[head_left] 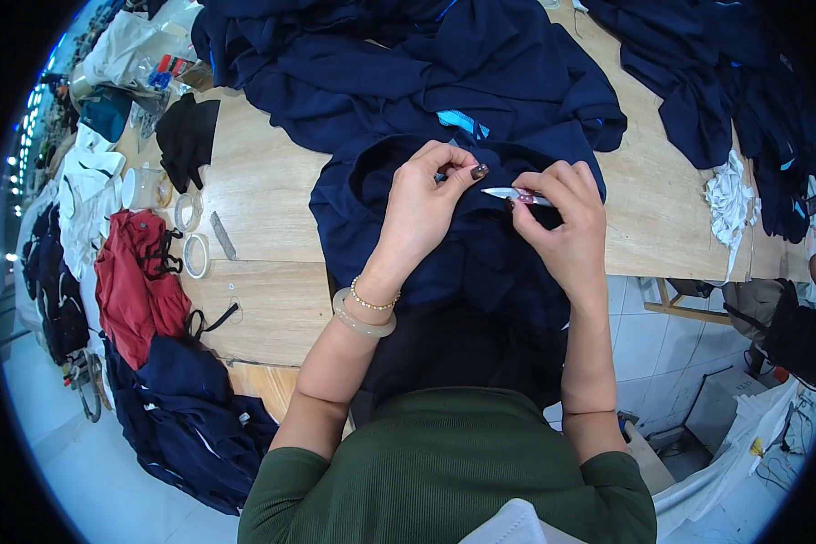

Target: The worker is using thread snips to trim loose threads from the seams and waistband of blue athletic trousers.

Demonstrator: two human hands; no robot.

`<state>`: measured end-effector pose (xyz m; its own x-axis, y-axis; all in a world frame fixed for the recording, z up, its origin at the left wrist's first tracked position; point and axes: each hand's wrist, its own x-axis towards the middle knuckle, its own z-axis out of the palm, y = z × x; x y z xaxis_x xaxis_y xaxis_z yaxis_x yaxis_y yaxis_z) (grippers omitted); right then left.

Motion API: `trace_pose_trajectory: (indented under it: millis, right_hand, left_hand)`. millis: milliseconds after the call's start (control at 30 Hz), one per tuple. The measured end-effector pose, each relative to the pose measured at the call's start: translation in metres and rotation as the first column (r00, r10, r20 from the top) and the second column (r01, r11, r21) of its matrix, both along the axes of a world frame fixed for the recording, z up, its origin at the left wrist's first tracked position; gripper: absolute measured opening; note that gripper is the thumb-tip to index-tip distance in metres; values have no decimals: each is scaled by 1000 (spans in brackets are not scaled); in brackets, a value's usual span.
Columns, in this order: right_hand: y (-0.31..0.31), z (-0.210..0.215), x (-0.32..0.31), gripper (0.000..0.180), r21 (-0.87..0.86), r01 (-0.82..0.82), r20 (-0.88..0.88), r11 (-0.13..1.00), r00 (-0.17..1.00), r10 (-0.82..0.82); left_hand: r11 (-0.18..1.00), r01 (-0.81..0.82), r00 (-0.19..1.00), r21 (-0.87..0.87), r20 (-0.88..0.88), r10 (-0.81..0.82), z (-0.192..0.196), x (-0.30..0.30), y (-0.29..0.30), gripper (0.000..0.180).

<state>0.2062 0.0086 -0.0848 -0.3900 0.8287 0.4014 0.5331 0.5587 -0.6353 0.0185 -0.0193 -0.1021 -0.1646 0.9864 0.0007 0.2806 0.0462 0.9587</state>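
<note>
A navy blue garment (462, 236) lies bunched at the table's near edge and hangs over my lap. Over its upper edge my left hand (431, 186) is closed in a pinch, thumb against forefinger. What those fingertips hold is too small to make out. A pair of thread snips (503, 192) is gripped in my right hand (562, 204). Their pointed silver blades face left, a short way from my left thumb. Part of the snips is hidden behind my fingers.
More navy garments (381, 72) with light blue patches pile up beyond my hands. Tape rolls (195, 256), a black cloth piece (186, 140) and a red garment (136, 281) lie to the left. At the right are a white crumpled cloth (730, 208) and hanging navy garments (771, 136).
</note>
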Motion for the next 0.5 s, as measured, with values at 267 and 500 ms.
trace_pose_trajectory:
  millis: [267,500]
  right_hand:
    - [10,-14,21,18,-371,51,-481,927,844,-238]
    - [9,-18,24,19,-389,38,-458,920,859,-229]
  left_hand:
    - [920,-363,882,146,373,289,-13,-19,-5,15]
    - [939,191,955,287,-276,-109,-7,-13,-21,32]
